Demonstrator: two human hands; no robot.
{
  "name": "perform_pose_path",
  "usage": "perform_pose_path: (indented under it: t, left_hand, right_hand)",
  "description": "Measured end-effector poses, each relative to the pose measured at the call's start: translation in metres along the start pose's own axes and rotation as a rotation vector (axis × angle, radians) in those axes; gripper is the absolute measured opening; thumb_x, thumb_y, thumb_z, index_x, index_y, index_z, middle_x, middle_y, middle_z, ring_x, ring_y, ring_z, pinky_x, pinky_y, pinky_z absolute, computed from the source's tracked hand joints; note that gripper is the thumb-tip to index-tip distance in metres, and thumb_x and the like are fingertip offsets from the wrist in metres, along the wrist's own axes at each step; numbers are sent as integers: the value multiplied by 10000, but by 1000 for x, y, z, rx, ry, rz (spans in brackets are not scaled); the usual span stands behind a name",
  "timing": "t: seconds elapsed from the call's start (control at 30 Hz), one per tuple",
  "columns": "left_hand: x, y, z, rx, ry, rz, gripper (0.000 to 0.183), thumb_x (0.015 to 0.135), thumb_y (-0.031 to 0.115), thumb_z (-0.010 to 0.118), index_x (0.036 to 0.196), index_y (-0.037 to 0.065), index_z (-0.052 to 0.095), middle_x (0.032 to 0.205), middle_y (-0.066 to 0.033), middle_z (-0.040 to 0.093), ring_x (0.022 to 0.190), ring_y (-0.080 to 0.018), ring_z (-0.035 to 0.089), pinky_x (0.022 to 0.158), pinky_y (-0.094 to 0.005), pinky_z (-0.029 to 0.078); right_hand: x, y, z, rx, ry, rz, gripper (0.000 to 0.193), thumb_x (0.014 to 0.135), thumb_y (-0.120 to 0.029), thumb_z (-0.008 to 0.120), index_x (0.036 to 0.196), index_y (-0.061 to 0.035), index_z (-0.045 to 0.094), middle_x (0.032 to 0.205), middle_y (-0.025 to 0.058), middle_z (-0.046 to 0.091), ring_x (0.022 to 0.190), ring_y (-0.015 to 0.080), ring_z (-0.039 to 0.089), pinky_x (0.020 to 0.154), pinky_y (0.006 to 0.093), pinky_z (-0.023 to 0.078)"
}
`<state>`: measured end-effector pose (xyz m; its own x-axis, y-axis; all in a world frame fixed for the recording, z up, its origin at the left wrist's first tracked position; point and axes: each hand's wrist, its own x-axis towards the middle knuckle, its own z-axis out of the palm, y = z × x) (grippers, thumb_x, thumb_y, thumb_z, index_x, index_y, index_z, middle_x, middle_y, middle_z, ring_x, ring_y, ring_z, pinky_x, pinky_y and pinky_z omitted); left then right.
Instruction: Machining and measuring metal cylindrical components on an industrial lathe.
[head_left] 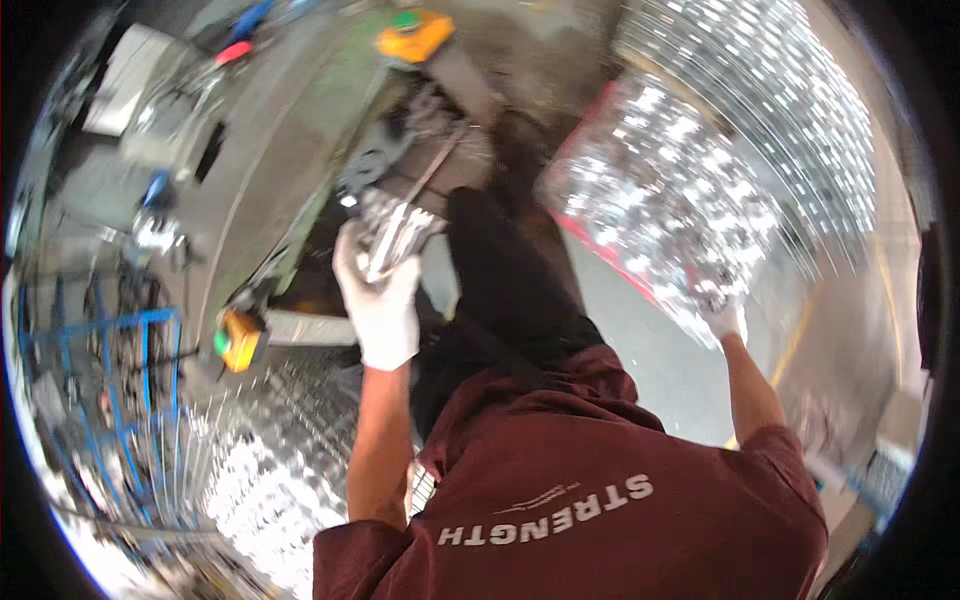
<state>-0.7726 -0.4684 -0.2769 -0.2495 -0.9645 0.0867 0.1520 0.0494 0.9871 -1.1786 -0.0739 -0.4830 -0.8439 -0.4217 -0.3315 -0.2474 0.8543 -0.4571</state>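
My left hand (385,305), in a white glove, is in front of the machine with its fingers curled round shiny metal pieces (402,222). Blur hides their exact kind and how many there are. Off to the right, my right hand (728,318), also white-gloved, reaches to the near corner of a red-edged bin heaped with small shiny metal parts (670,180). Its fingers are smeared and partly lost among the parts. The red rim (610,255) shows along the bin's left side.
Yellow button boxes with green buttons sit at the machine's far end (415,38) and near end (240,340). A wire basket of shiny parts (270,490) stands at lower left, beside a blue rack (120,325). Behind the bin lies a large bright stack of metal pieces (770,90).
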Motion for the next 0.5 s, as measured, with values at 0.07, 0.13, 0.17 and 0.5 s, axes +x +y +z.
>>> perform_pose_path:
  t: [0.07, 0.13, 0.17, 0.5]
  left_hand:
    - [3, 15, -1, -69, 34, 23, 874, 731, -44, 749, 1436, 43, 240, 1347, -132, 432, 1193, -235, 499, 1013, -350, 406]
    - [4, 22, 3, -52, 63, 30, 904, 729, -86, 728, 1449, 68, 204, 1353, -135, 428, 1195, -234, 499, 1018, -353, 410]
    - [6, 19, -1, -80, 65, 53, 903, 729, -108, 713, 1448, 81, 200, 1351, -135, 424, 1193, -237, 502, 1012, -350, 421]
    - [9, 49, -45, 195, 108, 230, 823, 731, -90, 709, 1392, 40, 236, 1320, -118, 402, 1201, -230, 476, 983, -347, 444]
  right_hand:
    - [-8, -34, 1, -320, -62, 114, 753, 701, -498, 691, 1240, -25, 461, 1117, 286, 556, 1052, 442, 540, 885, 477, 451]
    - [16, 13, 9, -348, -85, 39, 864, 683, -510, 700, 1334, -25, 404, 1191, 314, 531, 1092, 453, 528, 924, 464, 445]
    - [35, 21, -6, -461, -296, -38, 925, 672, -529, 704, 1390, -61, 357, 1201, 302, 549, 1113, 418, 547, 914, 452, 457]
    - [-145, -489, -4, 627, -674, -1004, 626, 923, -271, 583, 1410, 21, 318, 1310, 188, 511, 1047, 263, 608, 924, 331, 454]
